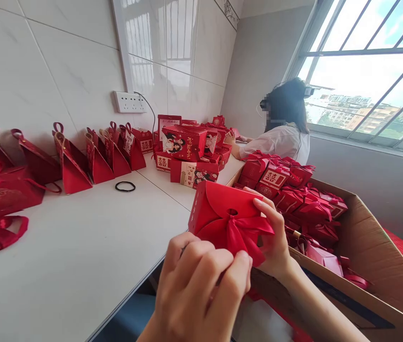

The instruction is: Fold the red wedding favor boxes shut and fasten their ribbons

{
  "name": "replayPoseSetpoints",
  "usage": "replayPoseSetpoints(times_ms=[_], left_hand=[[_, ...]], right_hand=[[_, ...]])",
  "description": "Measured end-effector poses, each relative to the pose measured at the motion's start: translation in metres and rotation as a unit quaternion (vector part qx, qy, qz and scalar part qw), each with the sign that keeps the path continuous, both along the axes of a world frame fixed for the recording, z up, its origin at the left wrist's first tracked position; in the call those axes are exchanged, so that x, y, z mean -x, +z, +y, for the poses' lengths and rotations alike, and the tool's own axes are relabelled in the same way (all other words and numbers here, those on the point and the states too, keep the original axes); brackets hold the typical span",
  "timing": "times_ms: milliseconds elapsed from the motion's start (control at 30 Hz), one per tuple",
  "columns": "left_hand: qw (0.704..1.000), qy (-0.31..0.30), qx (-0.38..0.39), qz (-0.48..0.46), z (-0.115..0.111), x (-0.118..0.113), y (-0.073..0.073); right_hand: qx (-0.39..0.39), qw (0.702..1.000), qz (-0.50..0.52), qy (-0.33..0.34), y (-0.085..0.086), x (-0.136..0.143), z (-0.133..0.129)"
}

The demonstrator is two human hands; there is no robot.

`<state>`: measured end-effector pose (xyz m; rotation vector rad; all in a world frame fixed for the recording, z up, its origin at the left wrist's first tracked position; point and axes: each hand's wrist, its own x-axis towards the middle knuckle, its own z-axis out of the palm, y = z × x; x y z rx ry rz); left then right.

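Observation:
A red gift box (pixel 215 202) with a red ribbon bow (pixel 244 232) on its face is held above the table's front edge. My right hand (pixel 276 237) grips the box from its right side, fingers along the top corner. In front of the box, my left hand (pixel 204 280) is closed, with its fingertips at the lower end of the ribbon; the curled fingers partly hide what they pinch. The ribbon comes out of a round hole where the curved flaps meet.
Red boxes (pixel 194 142) are piled on the white table (pixel 116 247). Triangular red boxes (pixel 75 171) line the wall, near a black band (pixel 125 186). A cardboard carton (pixel 375 237) at right holds several ribboned boxes. A person (pixel 286 128) sits beyond it.

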<state>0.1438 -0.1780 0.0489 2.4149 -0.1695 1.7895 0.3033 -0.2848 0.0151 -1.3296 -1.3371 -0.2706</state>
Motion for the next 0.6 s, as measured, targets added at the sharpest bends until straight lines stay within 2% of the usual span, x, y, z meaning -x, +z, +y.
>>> replayPoseSetpoints(times_ms=[67,133,167,200,267,333,367,433,500,600], left_hand=[[0.998,0.055,0.003,-0.007,0.02,0.002,0.003],[0.983,0.179,0.028,0.017,0.051,0.003,0.002],[0.966,0.243,0.059,0.07,0.069,0.003,-0.003],[0.947,0.269,0.088,0.153,0.087,0.002,-0.01],[0.914,0.264,0.131,0.278,0.118,-0.002,-0.033],[0.9,0.215,0.135,0.354,0.138,-0.01,-0.065],[0.902,0.188,0.132,0.366,0.143,-0.013,-0.081],[0.914,0.15,0.127,0.355,0.144,-0.02,-0.107],[0.922,0.134,0.128,0.341,0.139,-0.024,-0.123],[0.916,0.11,0.107,0.37,0.133,-0.027,-0.128]], right_hand=[[0.01,1.0,-0.012,-0.017,0.0,-0.004,-0.003],[0.022,0.999,-0.001,-0.036,0.0,-0.011,-0.007],[0.023,0.998,0.029,-0.047,-0.001,-0.017,-0.009],[0.018,0.995,0.085,-0.056,-0.001,-0.025,-0.012],[-0.021,0.961,0.272,-0.051,0.001,-0.043,-0.019],[-0.054,0.885,0.462,-0.016,0.005,-0.064,-0.029],[-0.056,0.851,0.522,0.004,0.007,-0.074,-0.036],[-0.027,0.804,0.592,0.051,0.01,-0.089,-0.05],[0.006,0.758,0.642,0.114,0.01,-0.097,-0.062],[-0.004,0.685,0.71,0.166,0.008,-0.098,-0.073]])
